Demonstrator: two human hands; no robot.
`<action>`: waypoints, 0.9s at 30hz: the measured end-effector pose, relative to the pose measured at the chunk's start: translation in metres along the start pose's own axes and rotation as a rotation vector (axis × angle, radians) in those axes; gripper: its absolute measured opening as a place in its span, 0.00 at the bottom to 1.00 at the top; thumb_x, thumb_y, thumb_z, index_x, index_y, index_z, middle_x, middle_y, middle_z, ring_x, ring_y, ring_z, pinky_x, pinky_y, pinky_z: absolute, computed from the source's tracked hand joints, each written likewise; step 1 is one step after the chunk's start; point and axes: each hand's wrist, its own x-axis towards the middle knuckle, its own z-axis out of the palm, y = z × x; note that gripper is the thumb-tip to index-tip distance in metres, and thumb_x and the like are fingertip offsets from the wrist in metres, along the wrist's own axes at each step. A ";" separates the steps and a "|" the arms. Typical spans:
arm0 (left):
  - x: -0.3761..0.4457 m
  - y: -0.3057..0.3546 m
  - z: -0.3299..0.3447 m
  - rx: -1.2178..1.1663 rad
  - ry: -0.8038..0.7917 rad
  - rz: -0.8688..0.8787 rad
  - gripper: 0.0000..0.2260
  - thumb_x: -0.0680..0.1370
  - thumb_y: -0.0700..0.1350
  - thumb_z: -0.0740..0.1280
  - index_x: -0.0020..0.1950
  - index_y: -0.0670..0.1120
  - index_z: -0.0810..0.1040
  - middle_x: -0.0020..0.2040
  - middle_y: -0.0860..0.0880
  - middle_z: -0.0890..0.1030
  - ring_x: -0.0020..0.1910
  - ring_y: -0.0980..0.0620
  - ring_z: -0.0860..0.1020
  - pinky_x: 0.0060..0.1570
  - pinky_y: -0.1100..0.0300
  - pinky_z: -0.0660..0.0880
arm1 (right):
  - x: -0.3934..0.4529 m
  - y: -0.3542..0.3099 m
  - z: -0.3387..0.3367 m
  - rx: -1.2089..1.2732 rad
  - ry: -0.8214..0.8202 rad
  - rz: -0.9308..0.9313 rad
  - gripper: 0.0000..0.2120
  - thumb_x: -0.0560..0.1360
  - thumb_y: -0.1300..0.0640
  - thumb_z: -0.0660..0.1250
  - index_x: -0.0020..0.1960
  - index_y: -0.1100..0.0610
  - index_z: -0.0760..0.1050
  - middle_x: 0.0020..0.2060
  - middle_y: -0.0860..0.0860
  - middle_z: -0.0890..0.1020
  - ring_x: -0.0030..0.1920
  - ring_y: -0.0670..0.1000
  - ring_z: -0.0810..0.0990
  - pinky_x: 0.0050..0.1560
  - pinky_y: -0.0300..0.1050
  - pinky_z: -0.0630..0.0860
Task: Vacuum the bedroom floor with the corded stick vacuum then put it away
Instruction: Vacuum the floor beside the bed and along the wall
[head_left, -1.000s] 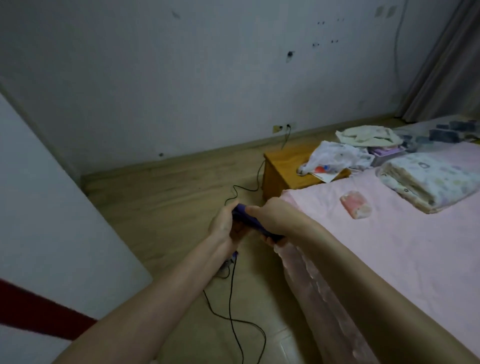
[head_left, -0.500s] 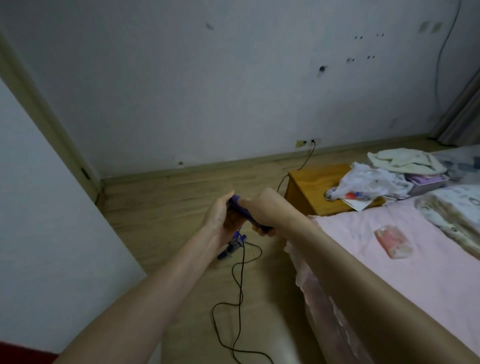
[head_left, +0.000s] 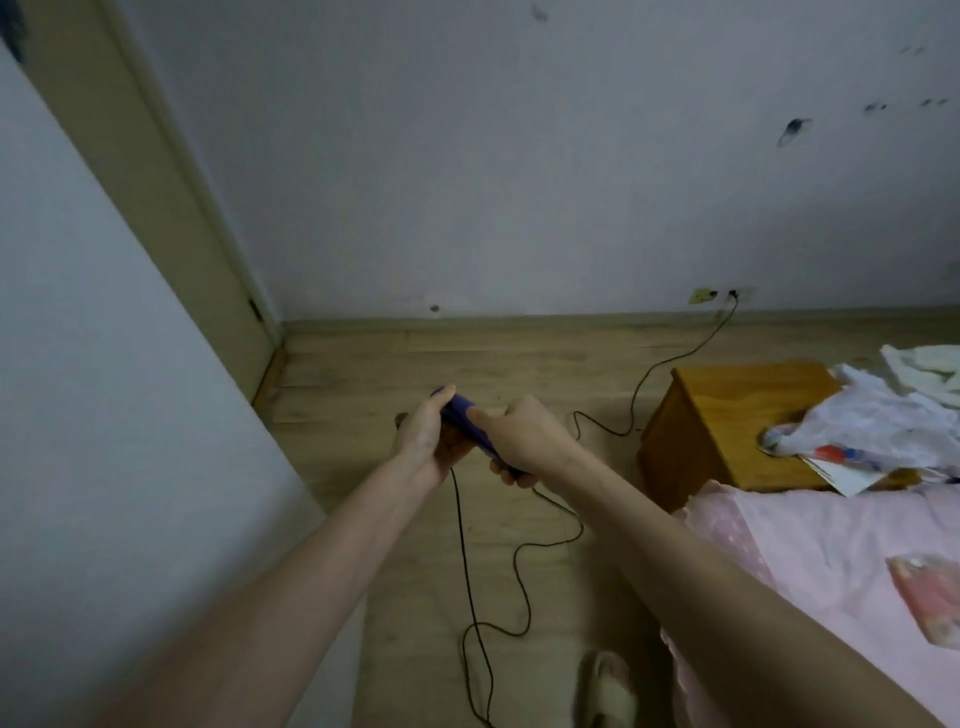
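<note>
A: What's the room like?

B: A pale, scuffed wall with dark marks, a wooden floor below it, and a door frame in the corner to the left of the hands. A wooden nightstand stands to the right of the hands, with a white plastic bag and some papers on it. A bed with a pink cover runs from the nightstand toward the camera, and a pink packet lies on it.

A: And the vacuum?

B: Only its handle shows: a slim blue-purple bar, tilted, higher at its far-left end. The rest is hidden behind the hands and arms.

A: How is it held?

B: The left hand wraps the upper end, fingers curled round it. The right hand grips the lower end, thumb lying along the top. The two hands are just beside each other.

A: Where's the cord?

B: A thin black cord drops from under the hands, loops over the floor toward the camera, and another stretch runs past the nightstand up to a wall socket behind it.

A: Anything else down there?

B: A light slipper on the floor beside the bed's near edge, blurred.
</note>
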 end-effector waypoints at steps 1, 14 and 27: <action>0.011 0.003 -0.004 -0.015 0.028 -0.001 0.13 0.77 0.48 0.69 0.53 0.40 0.75 0.35 0.44 0.80 0.33 0.48 0.80 0.25 0.61 0.76 | 0.013 -0.002 0.003 0.003 -0.028 -0.016 0.19 0.81 0.47 0.58 0.43 0.61 0.75 0.32 0.56 0.78 0.26 0.49 0.74 0.25 0.40 0.70; 0.140 -0.005 0.015 -0.299 0.418 0.005 0.10 0.80 0.46 0.65 0.49 0.38 0.75 0.51 0.38 0.80 0.52 0.43 0.79 0.55 0.51 0.76 | 0.214 0.022 -0.003 -0.161 -0.472 -0.171 0.21 0.82 0.46 0.56 0.40 0.61 0.72 0.27 0.55 0.75 0.22 0.50 0.71 0.25 0.40 0.69; 0.199 -0.002 0.051 -0.497 0.620 0.061 0.16 0.81 0.48 0.63 0.63 0.38 0.73 0.45 0.42 0.82 0.40 0.45 0.81 0.47 0.56 0.77 | 0.309 0.009 -0.020 -0.304 -0.696 -0.267 0.22 0.81 0.46 0.58 0.39 0.62 0.73 0.27 0.58 0.77 0.23 0.53 0.74 0.22 0.39 0.69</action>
